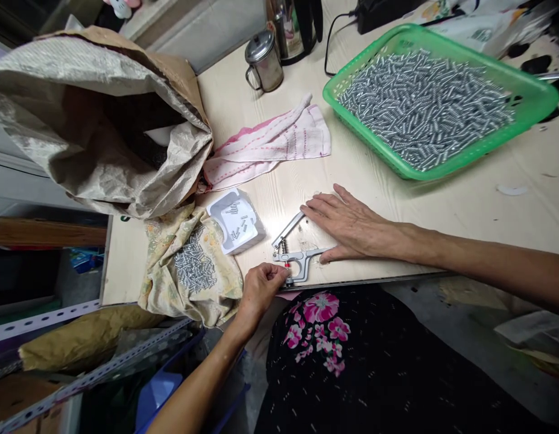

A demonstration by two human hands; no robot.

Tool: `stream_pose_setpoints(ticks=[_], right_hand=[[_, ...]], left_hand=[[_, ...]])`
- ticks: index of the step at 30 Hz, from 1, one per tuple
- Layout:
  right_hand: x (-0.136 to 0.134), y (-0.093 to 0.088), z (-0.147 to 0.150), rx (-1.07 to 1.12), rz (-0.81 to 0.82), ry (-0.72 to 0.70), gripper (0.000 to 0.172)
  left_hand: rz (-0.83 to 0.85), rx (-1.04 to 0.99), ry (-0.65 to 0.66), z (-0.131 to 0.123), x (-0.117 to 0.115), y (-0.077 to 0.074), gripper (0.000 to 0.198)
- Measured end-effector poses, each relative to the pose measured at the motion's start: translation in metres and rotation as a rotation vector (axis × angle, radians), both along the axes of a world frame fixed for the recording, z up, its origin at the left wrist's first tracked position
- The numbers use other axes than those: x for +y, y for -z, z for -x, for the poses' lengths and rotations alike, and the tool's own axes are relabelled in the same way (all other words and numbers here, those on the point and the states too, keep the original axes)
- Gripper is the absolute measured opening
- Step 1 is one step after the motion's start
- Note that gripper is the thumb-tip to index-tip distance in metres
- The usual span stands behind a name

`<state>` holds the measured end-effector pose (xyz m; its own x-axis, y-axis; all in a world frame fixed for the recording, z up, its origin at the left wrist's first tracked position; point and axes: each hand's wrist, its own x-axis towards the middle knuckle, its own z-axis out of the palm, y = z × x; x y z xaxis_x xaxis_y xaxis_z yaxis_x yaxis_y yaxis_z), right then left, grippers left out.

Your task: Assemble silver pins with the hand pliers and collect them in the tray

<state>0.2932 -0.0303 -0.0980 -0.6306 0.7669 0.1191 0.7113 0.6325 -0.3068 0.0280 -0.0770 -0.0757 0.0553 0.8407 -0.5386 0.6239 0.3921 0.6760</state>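
A small grey lever hand press with a spring and a red part stands at the table's front edge, its lever raised at a slant. My right hand has its fingers spread, with fingertips at the upper end of the lever and the thumb by the press frame. Thumb and fingers of my left hand are pinched together at the lower jaw, just under the red part; whatever lies between them is too small to make out. Left of the press are a white plastic box with several small metal pieces and a patterned cloth heaped with similar pieces.
A green basket full of small metal spring-like pieces sits at the back right. Behind the box lie a pink and white towel and a large open paper sack. A lidded metal mug stands farther back.
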Motion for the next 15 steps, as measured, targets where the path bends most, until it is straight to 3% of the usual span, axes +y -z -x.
stream_pose_setpoints(ticks=[5, 12, 15], right_hand=[[0.005, 0.000, 0.000, -0.026, 0.008, 0.003, 0.106], [0.004, -0.008, 0.001, -0.074, -0.033, -0.020, 0.067], [0.000, -0.010, 0.001, -0.084, -0.026, -0.021, 0.050]], left_hand=[[0.018, 0.008, 0.007, -0.001, 0.000, 0.000, 0.041], [0.012, 0.040, 0.021, 0.000, -0.001, -0.001, 0.039], [-0.177, 0.165, 0.132, -0.005, -0.010, -0.008, 0.030]])
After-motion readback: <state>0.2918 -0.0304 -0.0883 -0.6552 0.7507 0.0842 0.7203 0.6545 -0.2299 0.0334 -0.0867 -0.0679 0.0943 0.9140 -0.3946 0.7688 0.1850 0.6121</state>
